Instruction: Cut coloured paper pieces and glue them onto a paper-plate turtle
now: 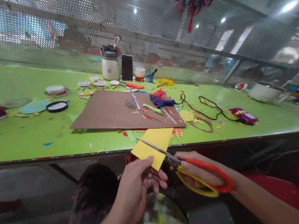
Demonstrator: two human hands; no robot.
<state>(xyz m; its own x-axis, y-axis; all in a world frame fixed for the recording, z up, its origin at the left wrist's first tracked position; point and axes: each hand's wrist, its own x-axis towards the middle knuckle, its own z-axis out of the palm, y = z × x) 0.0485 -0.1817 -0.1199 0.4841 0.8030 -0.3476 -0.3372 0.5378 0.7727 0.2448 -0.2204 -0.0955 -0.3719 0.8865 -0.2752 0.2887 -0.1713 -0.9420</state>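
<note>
One left hand (135,179) pinches yellow paper (159,139) on the near side of the brown cardboard (106,111), the right hand (197,171) grips scissors (174,160) across it, so a loose pinch could, I think, make the cut crooked.

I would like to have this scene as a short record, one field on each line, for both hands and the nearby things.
Left hand: holds yellow paper, thumb on top
Right hand: holds scissors by red-orange and yellow handles
Visible blade: across the paper
Work surface: green table
On table: brown sheet, with blue glue gun on it
Behind sheet: upright phone beside pale jug
</note>
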